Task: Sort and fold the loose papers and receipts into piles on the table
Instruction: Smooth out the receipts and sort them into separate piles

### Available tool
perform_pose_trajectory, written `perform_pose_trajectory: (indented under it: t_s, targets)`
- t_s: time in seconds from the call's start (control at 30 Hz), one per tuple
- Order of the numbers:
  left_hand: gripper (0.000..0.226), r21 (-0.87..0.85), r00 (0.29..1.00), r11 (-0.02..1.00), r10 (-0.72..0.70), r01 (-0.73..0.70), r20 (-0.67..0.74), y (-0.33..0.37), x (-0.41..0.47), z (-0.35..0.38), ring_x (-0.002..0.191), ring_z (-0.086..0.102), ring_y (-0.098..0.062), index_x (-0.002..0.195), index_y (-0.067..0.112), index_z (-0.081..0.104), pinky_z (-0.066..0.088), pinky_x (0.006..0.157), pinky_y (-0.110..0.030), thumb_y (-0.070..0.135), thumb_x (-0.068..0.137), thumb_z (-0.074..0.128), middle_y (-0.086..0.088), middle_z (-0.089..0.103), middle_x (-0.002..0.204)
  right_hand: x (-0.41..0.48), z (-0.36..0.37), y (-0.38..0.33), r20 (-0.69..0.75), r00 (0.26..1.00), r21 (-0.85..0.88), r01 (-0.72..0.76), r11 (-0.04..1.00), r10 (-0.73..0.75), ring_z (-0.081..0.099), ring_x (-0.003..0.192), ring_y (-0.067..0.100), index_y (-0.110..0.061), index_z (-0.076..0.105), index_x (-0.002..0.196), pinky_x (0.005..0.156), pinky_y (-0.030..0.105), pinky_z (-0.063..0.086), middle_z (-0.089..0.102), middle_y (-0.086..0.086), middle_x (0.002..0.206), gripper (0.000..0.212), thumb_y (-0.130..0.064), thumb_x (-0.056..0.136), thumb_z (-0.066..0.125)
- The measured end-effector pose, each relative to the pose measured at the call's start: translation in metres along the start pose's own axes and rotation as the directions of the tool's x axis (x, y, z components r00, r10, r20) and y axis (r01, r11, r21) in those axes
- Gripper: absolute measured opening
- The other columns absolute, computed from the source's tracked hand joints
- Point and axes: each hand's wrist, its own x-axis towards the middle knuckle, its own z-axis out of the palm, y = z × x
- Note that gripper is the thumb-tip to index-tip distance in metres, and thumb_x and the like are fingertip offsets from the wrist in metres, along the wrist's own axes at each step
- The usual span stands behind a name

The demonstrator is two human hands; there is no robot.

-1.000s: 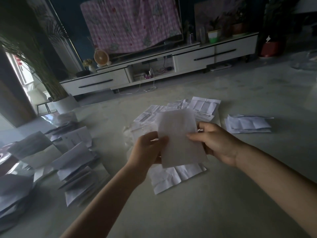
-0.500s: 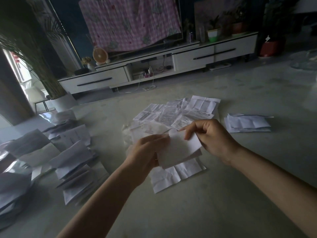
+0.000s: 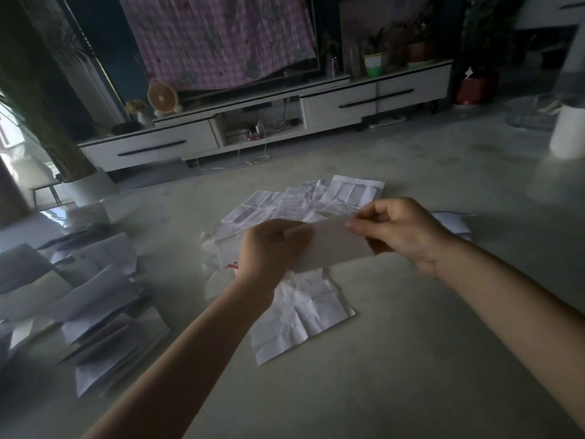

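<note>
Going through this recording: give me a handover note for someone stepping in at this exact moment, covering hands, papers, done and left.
Left hand grips the left end of a folded strip of paper; right hand pinches its right end, above the table.
Loose creased sheets lie spread under the hands; folded stack at left; small pile at right, partly hidden by the right hand.
Done: strip looks folded, two piles started.
Left: place the strip, fold and sort the loose sheets.

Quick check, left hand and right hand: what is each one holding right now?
Left hand: closed, grips the left end of the paper.
Right hand: closed, pinches the right end of the same paper.
</note>
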Motion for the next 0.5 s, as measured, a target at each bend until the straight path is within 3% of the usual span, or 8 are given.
perform_pose_trajectory:
  t_s: [0.07, 0.13, 0.2, 0.3, 0.37, 0.43, 0.5]
  targets:
    - [0.013, -0.114, 0.999, 0.992, -0.048, 0.05, 0.015, 0.012, 0.013, 0.015, 0.075, 0.062, -0.02, 0.094, 0.009, 0.065, 0.057, 0.064, -0.028, 0.001, 0.083, 0.063, -0.011, 0.063, 0.087, 0.009, -0.016, -0.003, -0.133, 0.99, 0.037, 0.043, 0.998, -0.037, 0.055, 0.064, 0.007, -0.013, 0.061, 0.082, 0.054, 0.01, 0.049, 0.06, 0.001, 0.076, 0.008, -0.008, 0.083, 0.066]
    - [0.027, -0.199, 0.994, 0.975, -0.092, 0.102, 0.058, 0.023, 0.032, 0.044, 0.07, 0.062, -0.018, 0.109, 0.005, 0.059, 0.056, 0.057, -0.019, -0.003, 0.082, 0.062, -0.009, 0.061, 0.085, 0.019, -0.042, -0.001, -0.335, 0.94, 0.026, 0.083, 0.996, -0.069, 0.058, 0.072, 0.013, -0.012, 0.062, 0.086, 0.067, 0.022, 0.053, 0.062, 0.004, 0.082, 0.004, -0.01, 0.085, 0.065]
    - [0.033, -0.167, 0.995, 0.982, -0.084, 0.093, 0.061, 0.031, 0.053, 0.076, 0.065, 0.062, -0.018, 0.111, 0.007, 0.059, 0.055, 0.055, -0.018, -0.003, 0.08, 0.064, -0.008, 0.062, 0.081, 0.029, -0.064, 0.007, -0.493, 0.861, -0.125, 0.074, 0.989, -0.127, 0.061, 0.082, 0.023, -0.012, 0.064, 0.09, 0.075, 0.031, 0.049, 0.064, 0.008, 0.087, 0.005, -0.015, 0.086, 0.065]
    - [0.034, 0.079, 0.996, 0.996, -0.037, 0.031, 0.079, 0.026, 0.07, 0.121, 0.088, 0.066, -0.028, 0.11, 0.011, 0.061, 0.054, 0.074, -0.029, 0.003, 0.077, 0.063, -0.015, 0.068, 0.1, 0.037, -0.088, 0.028, -0.599, 0.772, -0.439, -0.092, 0.894, -0.215, 0.062, 0.096, 0.031, -0.004, 0.066, 0.092, 0.076, 0.03, 0.044, 0.068, 0.017, 0.097, 0.016, -0.018, 0.087, 0.061]
    - [0.033, 0.271, 0.994, 0.962, 0.001, -0.031, 0.113, 0.013, 0.069, 0.146, 0.106, 0.059, -0.028, 0.112, 0.009, 0.061, 0.047, 0.087, -0.029, 0.004, 0.079, 0.059, -0.015, 0.063, 0.114, 0.039, -0.095, 0.046, -0.58, 0.777, -0.56, -0.165, 0.812, -0.243, 0.06, 0.1, 0.034, 0.001, 0.063, 0.097, 0.077, 0.032, 0.043, 0.066, 0.022, 0.103, 0.018, -0.014, 0.089, 0.057]
    - [0.034, 0.468, 0.989, 0.879, 0.019, -0.087, 0.148, -0.005, 0.067, 0.163, 0.115, 0.05, -0.031, 0.116, 0.009, 0.057, 0.043, 0.093, -0.034, 0.004, 0.082, 0.053, -0.016, 0.054, 0.123, 0.04, -0.093, 0.063, -0.525, 0.825, -0.671, -0.25, 0.698, -0.209, 0.058, 0.103, 0.038, 0.001, 0.058, 0.103, 0.08, 0.037, 0.045, 0.061, 0.025, 0.11, 0.019, -0.011, 0.089, 0.053]
    - [0.034, 0.676, 0.978, 0.708, 0.112, -0.203, 0.176, -0.014, 0.061, 0.169, 0.118, 0.041, -0.033, 0.119, 0.012, 0.055, 0.038, 0.095, -0.038, 0.007, 0.086, 0.049, -0.014, 0.044, 0.126, 0.039, -0.089, 0.073, -0.497, 0.848, -0.769, -0.334, 0.545, -0.182, 0.052, 0.108, 0.038, -0.002, 0.053, 0.11, 0.083, 0.04, 0.044, 0.051, 0.023, 0.116, 0.022, -0.013, 0.091, 0.048]
